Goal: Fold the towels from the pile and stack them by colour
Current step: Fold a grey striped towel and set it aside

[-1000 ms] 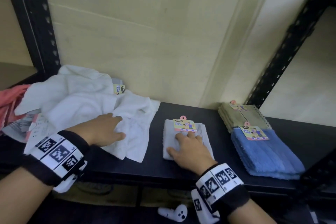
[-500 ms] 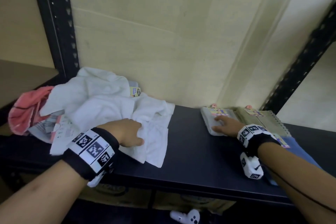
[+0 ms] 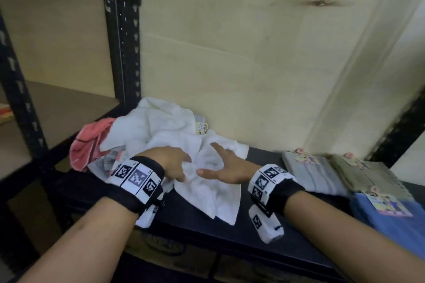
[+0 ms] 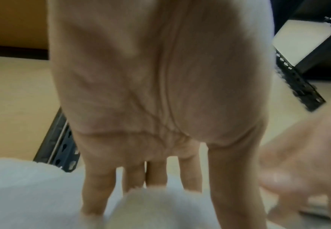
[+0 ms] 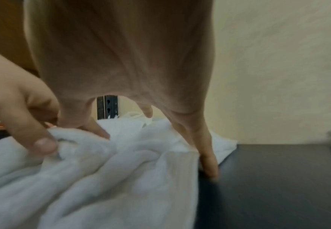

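Centre frame: left hand (image 3: 172,163) pinches a white towel (image 3: 207,181); right hand (image 3: 225,167) reaches in, fingers spread – tugging could drag the pile (image 3: 158,126) off the shelf (image 3: 264,248).

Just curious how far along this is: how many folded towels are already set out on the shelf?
3: a grey folded towel at the back, an olive one to its right, and a blue one in front, nearest the right edge. More could lie beneath them, unseen.
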